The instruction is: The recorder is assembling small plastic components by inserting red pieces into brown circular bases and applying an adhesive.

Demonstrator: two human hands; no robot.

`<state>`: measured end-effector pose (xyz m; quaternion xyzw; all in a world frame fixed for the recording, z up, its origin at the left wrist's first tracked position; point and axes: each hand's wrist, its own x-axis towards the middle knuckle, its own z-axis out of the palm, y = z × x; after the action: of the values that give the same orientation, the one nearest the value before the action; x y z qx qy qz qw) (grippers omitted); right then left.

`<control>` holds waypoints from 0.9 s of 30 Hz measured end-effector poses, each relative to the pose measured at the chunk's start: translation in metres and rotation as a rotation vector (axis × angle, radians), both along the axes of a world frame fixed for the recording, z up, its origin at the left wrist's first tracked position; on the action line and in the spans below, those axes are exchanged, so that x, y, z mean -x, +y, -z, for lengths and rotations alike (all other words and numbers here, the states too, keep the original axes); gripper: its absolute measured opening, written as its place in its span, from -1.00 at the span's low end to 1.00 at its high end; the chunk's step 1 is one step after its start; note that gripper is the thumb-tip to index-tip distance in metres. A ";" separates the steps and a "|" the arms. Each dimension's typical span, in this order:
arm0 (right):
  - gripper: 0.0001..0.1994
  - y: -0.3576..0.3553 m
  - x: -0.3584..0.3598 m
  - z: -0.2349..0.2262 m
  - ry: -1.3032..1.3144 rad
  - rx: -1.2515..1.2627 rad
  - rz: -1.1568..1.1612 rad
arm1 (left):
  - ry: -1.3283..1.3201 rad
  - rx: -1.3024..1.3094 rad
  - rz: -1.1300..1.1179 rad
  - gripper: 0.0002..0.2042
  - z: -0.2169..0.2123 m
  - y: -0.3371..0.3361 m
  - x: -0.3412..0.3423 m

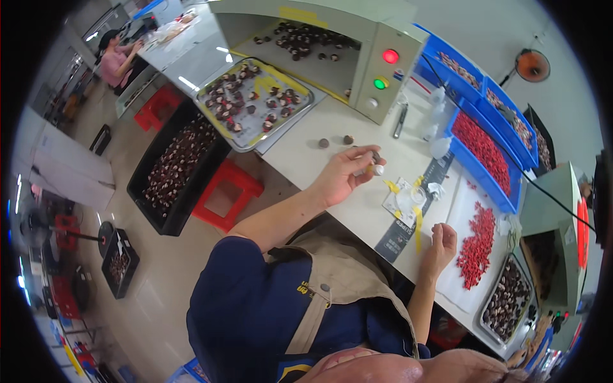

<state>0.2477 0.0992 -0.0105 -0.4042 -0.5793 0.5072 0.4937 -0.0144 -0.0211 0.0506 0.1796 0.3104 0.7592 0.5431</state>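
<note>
My left hand (345, 175) is raised over the white worktable, its fingers pinched on a small dark brown round piece (375, 156). Just under those fingertips a small white round piece (378, 170) shows; whether it is joined to the dark one I cannot tell. Two similar brown round pieces (324, 143) lie on the table beyond this hand. My right hand (440, 247) is near the table's front edge with its fingers curled together; what they hold, if anything, is hidden. Between the hands lie a clear plastic piece (403, 199) with yellow tape strips (418, 230) and a crumpled white scrap (436, 191).
A metal tray (306, 96) of brown-and-red pieces stands beside an open-fronted machine (383, 96) with lit buttons. At right are a red pile (476, 249), blue bins (488, 150) and another tray (488, 319). A black crate (150, 214) and red stool (246, 185) stand left. A co-worker (116, 64) sits far left.
</note>
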 end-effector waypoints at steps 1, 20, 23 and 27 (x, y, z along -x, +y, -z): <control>-0.85 0.002 -0.001 0.004 0.034 0.020 -0.014 | 0.011 0.020 -0.028 -0.75 -0.002 -0.001 -0.004; -0.89 0.003 0.001 0.009 0.053 -0.023 0.004 | -0.024 0.195 0.230 -0.69 0.047 -0.014 -0.016; -0.89 0.001 0.003 0.009 0.059 -0.015 0.006 | -0.033 0.217 0.277 -0.70 0.053 -0.013 -0.017; -0.89 0.000 0.003 0.009 0.026 -0.001 0.005 | -0.025 0.227 0.327 -0.71 0.053 -0.009 -0.018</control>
<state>0.2444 0.0990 -0.0199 -0.3987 -0.5723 0.5107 0.5027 0.0038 -0.0305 -0.0026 0.1556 0.3539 0.6230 0.6800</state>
